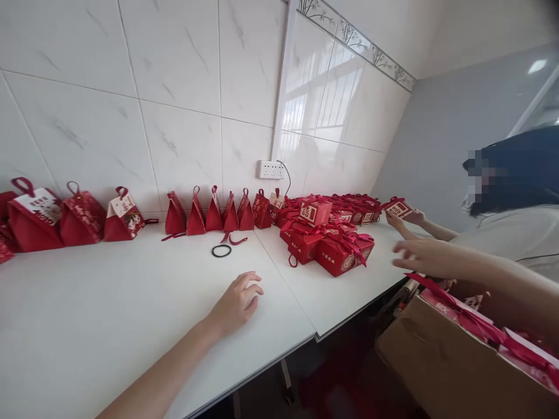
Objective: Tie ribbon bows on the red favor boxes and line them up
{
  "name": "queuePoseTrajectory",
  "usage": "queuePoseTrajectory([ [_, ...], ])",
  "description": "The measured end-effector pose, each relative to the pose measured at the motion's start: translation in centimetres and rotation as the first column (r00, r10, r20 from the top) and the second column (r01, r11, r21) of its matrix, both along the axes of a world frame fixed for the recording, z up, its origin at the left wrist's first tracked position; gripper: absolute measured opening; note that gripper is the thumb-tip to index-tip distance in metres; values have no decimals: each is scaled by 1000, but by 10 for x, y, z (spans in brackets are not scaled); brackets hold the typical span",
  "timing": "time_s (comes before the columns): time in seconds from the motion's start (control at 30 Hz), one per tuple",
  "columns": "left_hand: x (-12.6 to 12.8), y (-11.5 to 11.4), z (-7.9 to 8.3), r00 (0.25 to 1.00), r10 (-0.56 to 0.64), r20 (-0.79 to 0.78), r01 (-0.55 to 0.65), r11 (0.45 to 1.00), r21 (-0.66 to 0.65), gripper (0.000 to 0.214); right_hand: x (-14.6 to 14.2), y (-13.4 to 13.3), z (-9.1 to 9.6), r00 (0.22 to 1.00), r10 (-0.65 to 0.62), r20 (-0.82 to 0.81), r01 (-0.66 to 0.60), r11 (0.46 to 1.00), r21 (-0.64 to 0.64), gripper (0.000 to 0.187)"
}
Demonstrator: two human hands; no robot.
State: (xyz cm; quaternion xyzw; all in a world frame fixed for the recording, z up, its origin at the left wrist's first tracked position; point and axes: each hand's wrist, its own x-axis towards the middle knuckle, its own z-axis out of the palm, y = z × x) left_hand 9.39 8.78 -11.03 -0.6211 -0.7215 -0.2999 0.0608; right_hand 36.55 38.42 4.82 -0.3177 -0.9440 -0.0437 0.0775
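Note:
My left hand [238, 304] rests on the white table with loosely bent fingers, thumb apart, and nothing in it. A black ring-shaped band [221, 251] and a short red ribbon piece [238, 240] lie just beyond it. My right hand [413, 257] hangs in the air at the right, fingers apart and slightly blurred, holding nothing. Below it stands an open cardboard box [441, 349] with red and pink ribboned gift boxes inside. Left of the right hand, red gift boxes [338, 256] with ribbon bows are heaped on the table.
Red triangular gift bags [213, 215] with loop handles line the wall, more [82, 218] at the left. Beside me on the right, a co-worker in a dark cap [519, 169] holds a red gift box [396, 209] in both hands. A power strip [271, 169] is on the tiled wall.

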Motion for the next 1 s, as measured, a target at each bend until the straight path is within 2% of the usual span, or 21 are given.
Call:
queuePoseTrajectory([
  [0.03,-2,-1,-2,1000,6,-5,-6,1000,5,21,-13,-3,2,991,60,119,-52,996,-69,21],
  [0.1,-2,0,-6,1000,-2,-20,3,1000,23,20,-49,-8,3,982,81,169,-72,996,-58,30],
  [0.27,8,1,-8,999,-39,-33,41,998,40,20,-140,-8,-12,998,42,39,-42,999,-5,45],
  [0.47,11,-2,-8,1000,-12,21,13,1000,-16,20,-210,9,-20,971,-113,-209,117,993,6,67],
  [0.6,9,-2,-7,997,-2,72,2,1000,-4,19,-232,24,-24,918,-256,-304,242,967,-84,90],
  [0.7,8,-2,-7,997,5,78,-5,1000,-4,19,-238,37,-27,887,-328,-326,284,943,-174,100],
  [0.9,5,-1,-11,995,19,97,-18,1000,-8,18,-237,54,-29,871,-347,-347,275,931,-242,117],
  [1.0,2,-2,-12,995,17,95,-17,1000,-1,17,-229,58,-29,876,-346,-335,265,928,-263,117],
])
